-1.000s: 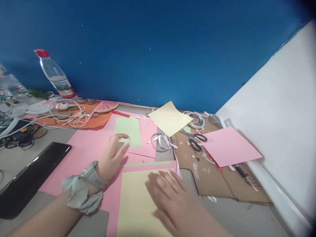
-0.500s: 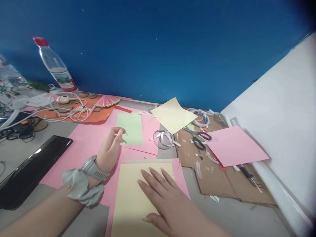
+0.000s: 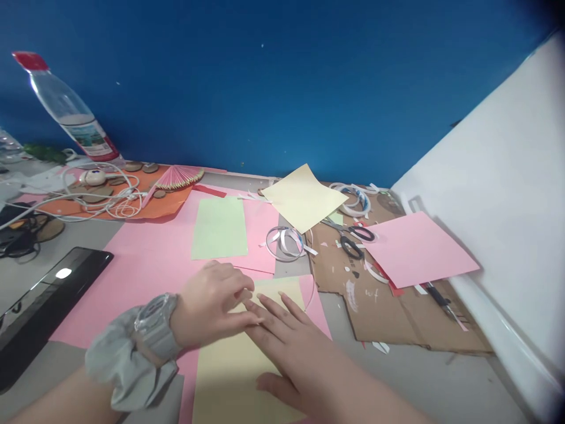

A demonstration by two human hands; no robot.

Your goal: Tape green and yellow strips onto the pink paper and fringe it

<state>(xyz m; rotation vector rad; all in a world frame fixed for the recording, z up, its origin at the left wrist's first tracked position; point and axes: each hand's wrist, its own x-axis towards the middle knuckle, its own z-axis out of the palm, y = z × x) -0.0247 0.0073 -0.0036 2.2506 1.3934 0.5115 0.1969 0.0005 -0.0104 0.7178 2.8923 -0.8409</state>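
My right hand (image 3: 295, 347) lies flat on a pale yellow sheet of paper (image 3: 229, 377), its fingers stretched forward. Beside its fingertips is my left hand (image 3: 216, 306), with curled fingers and a gap between them and the thumb; nothing shows in its grasp. The left thumb reaches the right index fingertip, though contact is hard to tell. A green strip (image 3: 276, 282) shows at the yellow sheet's far edge. Pink paper (image 3: 145, 265) lies beneath and to the left, with a light green sheet (image 3: 220, 229) on it farther back.
Scissors (image 3: 353, 241), tape rolls (image 3: 285, 243), a pink sheet (image 3: 419, 250) and a pen-like tool (image 3: 441, 301) lie on or beside cardboard (image 3: 379, 318) at right. At left are a phone (image 3: 57, 306), tangled white earphones (image 3: 123, 200), a paper fan (image 3: 179, 176) and a bottle (image 3: 75, 112).
My left hand has moved right and nearer, from beside the green sheet to my right fingertips. My right hand stays flat on the yellow sheet. The view has shifted slightly.
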